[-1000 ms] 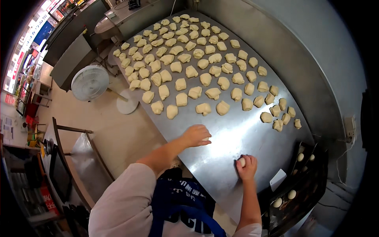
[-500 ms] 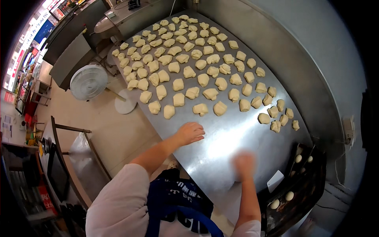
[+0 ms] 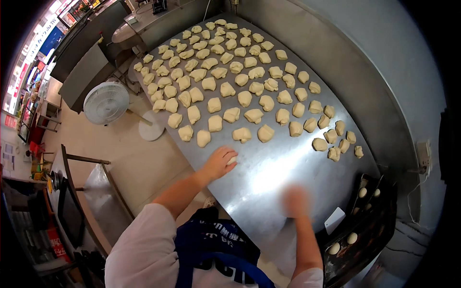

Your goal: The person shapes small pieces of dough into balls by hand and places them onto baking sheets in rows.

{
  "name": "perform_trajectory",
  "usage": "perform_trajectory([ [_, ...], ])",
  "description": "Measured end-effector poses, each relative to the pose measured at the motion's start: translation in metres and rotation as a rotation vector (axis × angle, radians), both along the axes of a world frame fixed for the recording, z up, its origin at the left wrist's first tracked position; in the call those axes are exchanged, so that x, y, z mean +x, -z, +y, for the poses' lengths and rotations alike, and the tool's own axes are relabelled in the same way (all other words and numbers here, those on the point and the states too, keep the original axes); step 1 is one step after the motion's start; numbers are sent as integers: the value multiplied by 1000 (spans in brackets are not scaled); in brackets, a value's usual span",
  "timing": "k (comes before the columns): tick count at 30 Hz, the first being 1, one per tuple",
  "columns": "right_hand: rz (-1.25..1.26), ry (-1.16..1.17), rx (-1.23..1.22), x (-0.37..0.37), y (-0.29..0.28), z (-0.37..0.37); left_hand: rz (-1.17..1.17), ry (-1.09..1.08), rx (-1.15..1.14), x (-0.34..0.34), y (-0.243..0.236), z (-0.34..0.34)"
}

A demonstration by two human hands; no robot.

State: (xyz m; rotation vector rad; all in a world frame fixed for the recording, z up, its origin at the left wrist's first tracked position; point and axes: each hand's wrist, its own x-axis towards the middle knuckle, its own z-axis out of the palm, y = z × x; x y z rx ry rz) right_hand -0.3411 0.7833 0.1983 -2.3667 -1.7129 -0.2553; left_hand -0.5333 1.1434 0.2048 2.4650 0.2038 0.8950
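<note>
On a steel worktable [image 3: 240, 185], my left hand [image 3: 217, 163] curls over a pale dough ball [image 3: 232, 160], which shows partly beside the fingertips. Close beyond that hand is a lump of dough [image 3: 203, 138], not touched by it. My right hand [image 3: 296, 200] is over the near right part of the table, smeared by motion. Its fingers do not show clearly, nor whether anything is under them. A flat white dough scraper [image 3: 334, 220] lies to its right, near the table's edge.
Rows of dough lumps [image 3: 228, 89] cover the far part of the table. Dark trays [image 3: 355, 254] with several round dough balls [image 3: 352, 238] are at the right. A steel wall [image 3: 355, 77] bounds the table's right side. A white fan [image 3: 106, 102] stands on the floor at left.
My left hand has moved slightly left, and a dough ball now shows at its fingertips. My right hand stays in nearly the same place, blurred in both frames.
</note>
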Motion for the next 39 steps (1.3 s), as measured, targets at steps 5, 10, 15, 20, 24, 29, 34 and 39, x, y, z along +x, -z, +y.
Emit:
perform_trajectory([
  [5,264,141,-116,-48,10,50,178,297,11,3,-8,-29],
  [10,149,123,-174,9,-25,53,296,79,-11,14,0,27],
  [15,288,216,63,-34,-43,6,190,141,-149,-18,-13,13],
  [20,83,461,-27,-36,1,23,332,167,-77,-1,-12,17],
  [24,308,602,-142,-110,-46,40,460,68,-291,0,-12,14],
  [29,419,858,263,-226,-89,-60,801,210,-1455,-47,5,-25],
  [34,433,1294,618,-310,-166,-201,923,189,-1605,-100,-6,-114],
  [39,173,1393,824,-278,-193,-338,1064,265,-1521,-67,-38,-183],
])
